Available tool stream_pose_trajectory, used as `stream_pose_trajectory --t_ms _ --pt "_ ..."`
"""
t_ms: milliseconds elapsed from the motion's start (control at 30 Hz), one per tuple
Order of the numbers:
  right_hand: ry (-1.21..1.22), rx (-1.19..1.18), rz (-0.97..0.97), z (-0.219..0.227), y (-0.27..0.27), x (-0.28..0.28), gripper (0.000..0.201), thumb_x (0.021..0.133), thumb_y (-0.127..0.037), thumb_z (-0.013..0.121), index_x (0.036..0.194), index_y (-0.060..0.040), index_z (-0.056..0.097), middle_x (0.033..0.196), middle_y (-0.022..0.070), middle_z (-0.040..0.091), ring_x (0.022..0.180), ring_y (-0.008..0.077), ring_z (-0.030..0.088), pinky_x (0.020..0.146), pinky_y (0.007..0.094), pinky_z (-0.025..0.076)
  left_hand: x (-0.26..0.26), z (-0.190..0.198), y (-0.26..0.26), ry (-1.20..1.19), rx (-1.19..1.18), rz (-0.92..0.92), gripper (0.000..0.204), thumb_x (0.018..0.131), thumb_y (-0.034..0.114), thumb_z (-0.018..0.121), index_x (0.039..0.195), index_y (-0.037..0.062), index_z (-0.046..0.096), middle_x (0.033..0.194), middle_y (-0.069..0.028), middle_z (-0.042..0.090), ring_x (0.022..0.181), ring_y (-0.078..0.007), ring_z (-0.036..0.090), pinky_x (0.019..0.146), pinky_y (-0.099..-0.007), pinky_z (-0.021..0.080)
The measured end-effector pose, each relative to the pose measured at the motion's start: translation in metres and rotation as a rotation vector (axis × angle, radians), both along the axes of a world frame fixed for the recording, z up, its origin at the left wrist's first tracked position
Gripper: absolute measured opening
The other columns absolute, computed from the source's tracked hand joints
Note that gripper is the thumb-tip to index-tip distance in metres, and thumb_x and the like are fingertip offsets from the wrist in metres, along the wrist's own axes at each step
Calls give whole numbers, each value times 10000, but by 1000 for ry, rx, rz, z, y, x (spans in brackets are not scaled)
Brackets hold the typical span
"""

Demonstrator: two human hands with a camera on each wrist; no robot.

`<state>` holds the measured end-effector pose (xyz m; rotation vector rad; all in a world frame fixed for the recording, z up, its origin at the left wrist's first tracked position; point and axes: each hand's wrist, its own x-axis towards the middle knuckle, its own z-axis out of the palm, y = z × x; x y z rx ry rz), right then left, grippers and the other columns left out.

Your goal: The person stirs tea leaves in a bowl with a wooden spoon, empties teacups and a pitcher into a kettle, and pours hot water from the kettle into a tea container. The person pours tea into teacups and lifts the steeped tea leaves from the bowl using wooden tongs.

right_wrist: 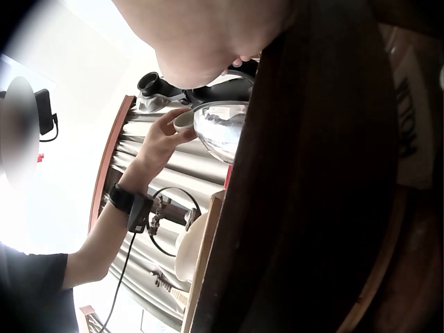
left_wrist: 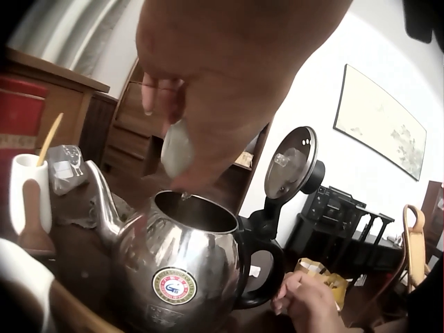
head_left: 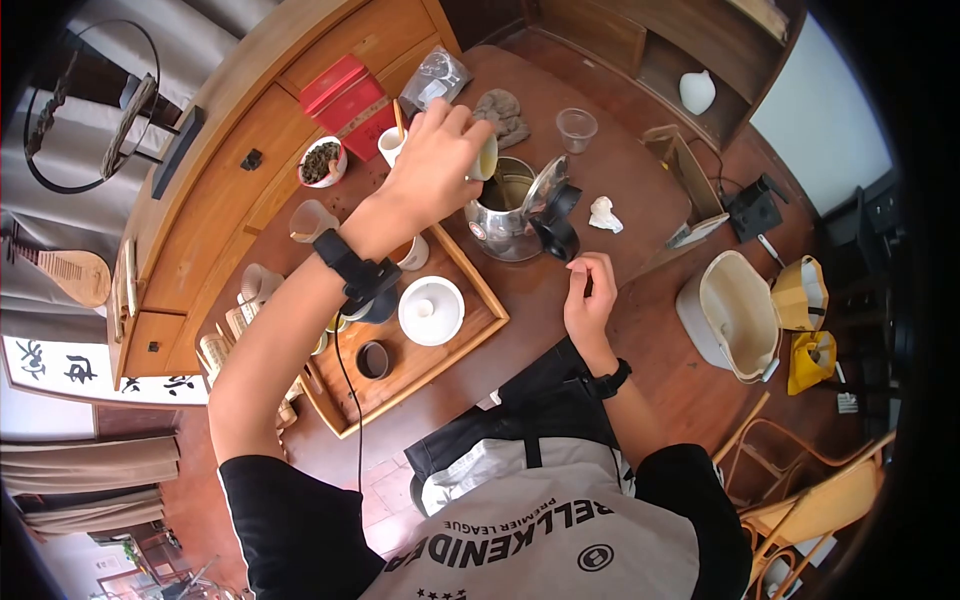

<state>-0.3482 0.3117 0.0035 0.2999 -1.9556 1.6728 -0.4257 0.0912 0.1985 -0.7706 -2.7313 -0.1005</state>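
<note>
My left hand (head_left: 435, 165) grips a small pale cup (head_left: 484, 160) tilted over the mouth of a shiny steel kettle (head_left: 497, 232). In the left wrist view, this cup (left_wrist: 178, 149) overlaps the space just above the opening of the kettle (left_wrist: 201, 267), and the hand hides part of it. The kettle's lid (left_wrist: 291, 163) is hinged up beside its black handle (left_wrist: 267, 281). Near that handle, my right hand (head_left: 590, 300) hovers with loosely bent fingers and holds nothing. From the right wrist view, the left hand (right_wrist: 161, 147) reaches over the kettle (right_wrist: 223, 132) with the cup.
A wooden tray (head_left: 470, 355) bears a white lidded bowl (head_left: 430, 310) and a dark cup (head_left: 375, 360). Behind the left hand are a red box (head_left: 345, 100) and a bowl of dry leaves (head_left: 322, 162). Right of the kettle lie a crumpled tissue (head_left: 604, 214) and a clear plastic cup (head_left: 576, 130).
</note>
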Motion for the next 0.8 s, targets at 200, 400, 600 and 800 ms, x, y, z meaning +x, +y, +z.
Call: stream_pose_trajectory --t_ms 200,400,600,800 --pt "7 28 -15 -1 0 -1 88 959 -34 570 884 -4 605 897 90 585 717 183 541 654 281 440 3 2 5 87 -131 -91 610 591 30 799 1175 49 623 1117 -101 573 1092 -310 507 938 -413 452" --pt "-11 44 -12 -1 0 0 100 967 -51 573 883 -11 606 894 81 582 702 176 528 635 282 422 4 19 5 210 -82 -138 610 591 17 802 1171 45 614 1090 -91 549 1084 -299 500 929 -407 443" --pt "-16 38 -9 -1 -1 1 111 973 -56 565 878 -9 601 891 79 582 718 175 528 640 284 414 9 11 5 257 -159 -176 606 596 38 801 1171 48 610 1074 -89 557 1070 -296 508 915 -412 453" --pt "8 62 5 -1 0 0 95 957 -31 550 879 -4 596 895 94 591 754 202 559 684 293 442 26 22 -32 211 139 -22 569 632 116 815 1161 26 624 1047 -126 616 1040 -326 530 913 -435 465"
